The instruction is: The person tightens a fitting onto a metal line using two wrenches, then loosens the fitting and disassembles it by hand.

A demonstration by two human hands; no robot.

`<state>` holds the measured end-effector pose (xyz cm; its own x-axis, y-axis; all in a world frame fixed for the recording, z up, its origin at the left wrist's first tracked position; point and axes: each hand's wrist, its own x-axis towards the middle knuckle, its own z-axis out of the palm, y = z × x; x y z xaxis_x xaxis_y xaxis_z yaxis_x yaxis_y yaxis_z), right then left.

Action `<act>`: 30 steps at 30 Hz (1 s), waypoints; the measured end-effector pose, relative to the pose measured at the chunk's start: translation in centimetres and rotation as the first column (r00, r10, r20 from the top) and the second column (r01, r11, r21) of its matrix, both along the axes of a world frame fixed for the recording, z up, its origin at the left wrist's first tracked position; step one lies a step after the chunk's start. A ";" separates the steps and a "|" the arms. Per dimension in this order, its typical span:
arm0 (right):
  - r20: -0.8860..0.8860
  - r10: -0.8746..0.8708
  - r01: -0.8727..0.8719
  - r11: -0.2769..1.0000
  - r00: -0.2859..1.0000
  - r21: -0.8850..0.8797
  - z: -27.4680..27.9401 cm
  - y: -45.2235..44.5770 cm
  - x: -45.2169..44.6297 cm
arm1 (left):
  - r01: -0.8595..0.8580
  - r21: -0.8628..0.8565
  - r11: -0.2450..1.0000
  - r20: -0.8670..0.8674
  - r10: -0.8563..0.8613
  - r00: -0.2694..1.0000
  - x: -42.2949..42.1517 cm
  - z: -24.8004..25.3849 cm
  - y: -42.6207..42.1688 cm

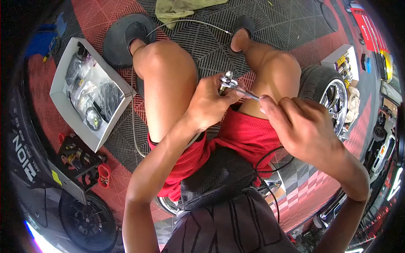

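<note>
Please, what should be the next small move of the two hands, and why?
Probably a small turn of the slim silver metal tool with the right hand, while the left hand steadies the small silver metal fitting. The right hand grips the tool's near end, its far end appears to meet the fitting, and the left hand holds the fitting.

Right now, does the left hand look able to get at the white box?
Probably not directly: the left hand holds a metal fitting, and the left leg lies between it and the box.
</note>
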<state>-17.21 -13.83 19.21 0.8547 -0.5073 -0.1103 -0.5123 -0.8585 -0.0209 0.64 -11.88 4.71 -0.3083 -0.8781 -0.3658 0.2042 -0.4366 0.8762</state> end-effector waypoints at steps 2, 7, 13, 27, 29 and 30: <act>-0.090 -0.024 0.027 0.999 0.996 0.034 1.6 0.0 1.1 | -0.040 0.012 0.999 0.003 0.040 0.999 -0.2 -1.2 0.0; -0.186 -0.072 0.089 0.992 0.980 0.086 4.0 -1.2 2.1 | -0.014 0.104 0.994 -0.081 0.023 0.996 -0.1 -0.2 -0.1; -0.204 -0.030 0.052 0.993 0.979 0.105 4.6 -2.1 3.5 | -0.003 0.060 0.998 0.022 0.002 1.000 0.3 0.6 0.2; -0.376 0.115 -0.071 0.989 0.919 0.127 5.1 -3.3 9.9 | -0.175 0.119 0.977 0.092 0.165 0.982 0.3 1.7 0.5; -0.637 0.217 -0.265 0.964 0.740 0.021 5.1 -3.6 10.4 | -0.051 0.004 0.999 0.092 0.051 0.994 0.5 0.2 0.2; -0.635 0.221 -0.268 0.963 0.740 0.024 5.0 -3.7 10.5 | -0.074 -0.059 0.996 0.094 0.079 0.992 0.5 0.4 0.2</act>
